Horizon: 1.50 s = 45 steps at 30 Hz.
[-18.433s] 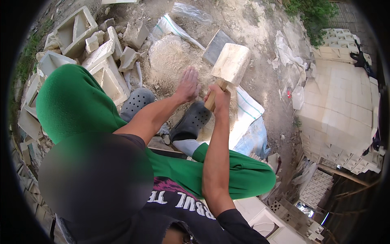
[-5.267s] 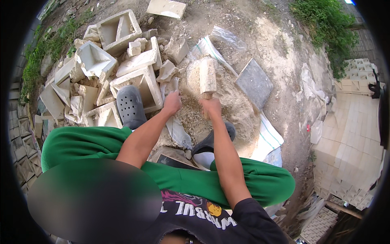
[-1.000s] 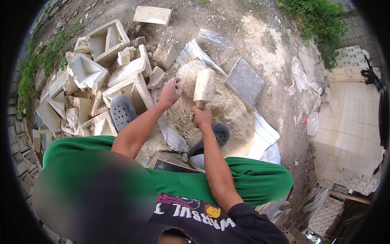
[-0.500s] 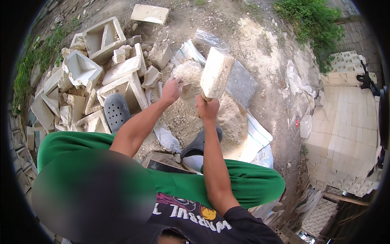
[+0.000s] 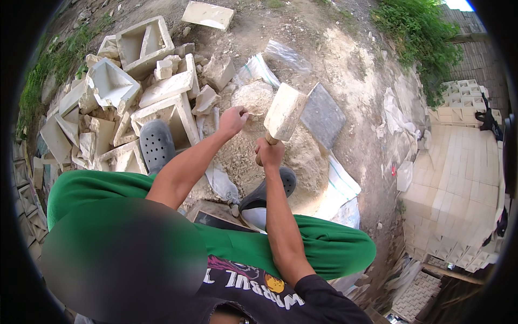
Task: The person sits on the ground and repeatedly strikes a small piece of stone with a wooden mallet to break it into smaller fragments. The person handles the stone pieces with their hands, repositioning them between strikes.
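My right hand grips the short handle of a wooden mallet. The mallet's pale, dusty block head is held up over a heap of crushed, cream-coloured rubble. To its left, my left hand is closed in a pinch. A small pale bit shows at its fingertips, too small to name. Just beyond that hand lies a rounded, dusty stone-like lump. White sacking with coloured stripes shows under the edge of the heap.
Broken cream-coloured box-like blocks are piled to the left, near my left clog. A grey slab lies right of the mallet. One loose block lies at the back. Pale blocks are stacked at far right.
The mallet has come down a little and its head tilts more to the right. My left hand stays pinched beside the lump, shifted slightly right in the view.
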Motion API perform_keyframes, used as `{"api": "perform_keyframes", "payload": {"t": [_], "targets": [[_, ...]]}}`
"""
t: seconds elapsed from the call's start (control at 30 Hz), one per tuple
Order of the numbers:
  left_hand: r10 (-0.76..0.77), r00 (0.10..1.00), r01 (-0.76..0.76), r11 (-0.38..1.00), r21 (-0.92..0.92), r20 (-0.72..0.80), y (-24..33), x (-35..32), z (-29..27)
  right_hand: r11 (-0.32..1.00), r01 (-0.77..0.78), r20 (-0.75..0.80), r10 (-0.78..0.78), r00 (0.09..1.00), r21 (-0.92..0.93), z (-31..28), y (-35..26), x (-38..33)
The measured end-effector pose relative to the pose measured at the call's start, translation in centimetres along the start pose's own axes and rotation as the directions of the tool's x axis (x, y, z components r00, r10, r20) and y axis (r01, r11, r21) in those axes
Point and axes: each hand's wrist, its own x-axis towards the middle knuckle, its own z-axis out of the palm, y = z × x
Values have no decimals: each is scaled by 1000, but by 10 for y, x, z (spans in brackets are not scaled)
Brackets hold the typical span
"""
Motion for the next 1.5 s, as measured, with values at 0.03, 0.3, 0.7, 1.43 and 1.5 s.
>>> {"api": "perform_keyframes", "payload": {"t": [0.03,0.3,0.7,1.43,1.5], "targets": [[-14,1000,14,1000,-3,9,3,0,0,998,56,-17,-55,998,33,0,0,2],[-1,1000,0,1000,15,24,9,4,12,917,-228,75,266,961,-327,-2,92,20],[37,999,-37,999,19,25,-1,0,7,924,47,-34,-64,997,-379,8,45,8],[-8,999,6,999,-45,-52,1,11,4,977,112,-1,-114,993,-181,-10,-39,8],[-11,994,9,1000,-25,-105,-4,8,-1,949,310,-74,-314,946,-63,6,-19,13]]}}
